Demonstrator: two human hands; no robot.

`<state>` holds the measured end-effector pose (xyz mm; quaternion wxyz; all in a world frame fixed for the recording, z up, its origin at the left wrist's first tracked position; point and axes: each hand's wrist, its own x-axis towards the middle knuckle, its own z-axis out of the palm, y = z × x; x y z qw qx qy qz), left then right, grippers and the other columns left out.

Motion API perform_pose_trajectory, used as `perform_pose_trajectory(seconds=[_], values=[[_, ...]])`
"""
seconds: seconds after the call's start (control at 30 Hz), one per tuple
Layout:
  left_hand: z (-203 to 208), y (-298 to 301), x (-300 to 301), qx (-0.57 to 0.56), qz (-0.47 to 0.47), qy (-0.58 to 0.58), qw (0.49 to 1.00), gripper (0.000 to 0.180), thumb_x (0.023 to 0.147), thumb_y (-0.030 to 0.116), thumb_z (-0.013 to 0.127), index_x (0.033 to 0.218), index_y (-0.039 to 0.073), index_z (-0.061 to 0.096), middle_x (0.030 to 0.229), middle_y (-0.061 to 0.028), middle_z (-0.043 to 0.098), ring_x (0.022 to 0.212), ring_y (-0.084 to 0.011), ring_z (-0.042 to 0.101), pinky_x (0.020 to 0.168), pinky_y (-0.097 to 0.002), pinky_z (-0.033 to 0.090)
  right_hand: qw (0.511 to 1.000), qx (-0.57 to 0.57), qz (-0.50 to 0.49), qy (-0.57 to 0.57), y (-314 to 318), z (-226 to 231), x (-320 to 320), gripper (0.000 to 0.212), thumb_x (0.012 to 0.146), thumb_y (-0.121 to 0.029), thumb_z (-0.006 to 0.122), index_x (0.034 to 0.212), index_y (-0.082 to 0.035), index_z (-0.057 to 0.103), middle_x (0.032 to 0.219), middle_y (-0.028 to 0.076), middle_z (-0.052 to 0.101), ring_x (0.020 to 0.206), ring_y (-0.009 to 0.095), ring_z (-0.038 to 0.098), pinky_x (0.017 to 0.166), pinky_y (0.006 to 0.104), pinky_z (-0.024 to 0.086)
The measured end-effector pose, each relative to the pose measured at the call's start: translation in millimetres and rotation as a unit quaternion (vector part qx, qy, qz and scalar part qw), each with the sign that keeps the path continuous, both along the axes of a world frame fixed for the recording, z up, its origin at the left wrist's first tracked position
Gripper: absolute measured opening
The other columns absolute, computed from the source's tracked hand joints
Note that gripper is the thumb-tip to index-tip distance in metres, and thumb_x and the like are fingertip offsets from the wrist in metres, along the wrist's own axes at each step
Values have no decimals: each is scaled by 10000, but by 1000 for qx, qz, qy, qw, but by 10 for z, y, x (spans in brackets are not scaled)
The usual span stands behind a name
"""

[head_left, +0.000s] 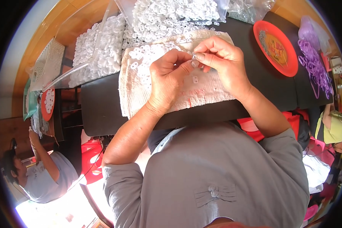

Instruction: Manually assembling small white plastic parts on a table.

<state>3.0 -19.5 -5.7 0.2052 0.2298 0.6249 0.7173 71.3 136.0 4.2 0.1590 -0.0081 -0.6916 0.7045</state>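
Note:
Both my hands meet above a pale towel (pixel 140 102) on the black table. My left hand (pixel 166 78) is closed, thumb and forefinger pinching a small white plastic piece (pixel 195 64). Against it, my right hand (pixel 228 62) pinches a tiny silvery bit (pixel 194 56), too small to make out fully. Just below the fingertips, a loose white two-holed plastic piece (pixel 195 79) lies on the towel. Many more white pieces (pixel 142 53) are scattered on the towel's far left part, partly behind my left hand.
Heaps of white pieces (pixel 98 49) fill clear bins at the far side. An orange-red plate (pixel 257 38) with small metal parts stands right, beside purple ribbon (pixel 315 68). A white perforated basket (pixel 49 62) is at left. Other people (pixel 51 174) sit at the left and right edges.

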Motion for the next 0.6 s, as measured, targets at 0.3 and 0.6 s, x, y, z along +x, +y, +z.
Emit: perform_pose_trajectory(seconds=[0.3, 0.6], values=[[0, 2, 16, -26, 27, 65, 997, 111, 828, 26, 725, 887, 1, 634, 769, -16, 637, 680, -72, 566, 602, -232, 468, 997, 69, -27, 35, -26, -31, 5, 58, 906, -13, 620, 962, -11, 635, 887, 12, 647, 785, 71, 601, 640, 219, 472], [-155, 59, -34, -55, 107, 434, 893, 177, 750, -24, 705, 875, 36, 595, 767, -107, 553, 675, -297, 580, 568, -369, 478, 999, -4, -36, -1, -63, -29, -14, 71, 907, -31, 608, 968, -10, 638, 868, 24, 668, 758, 75, 612, 609, 212, 481]])
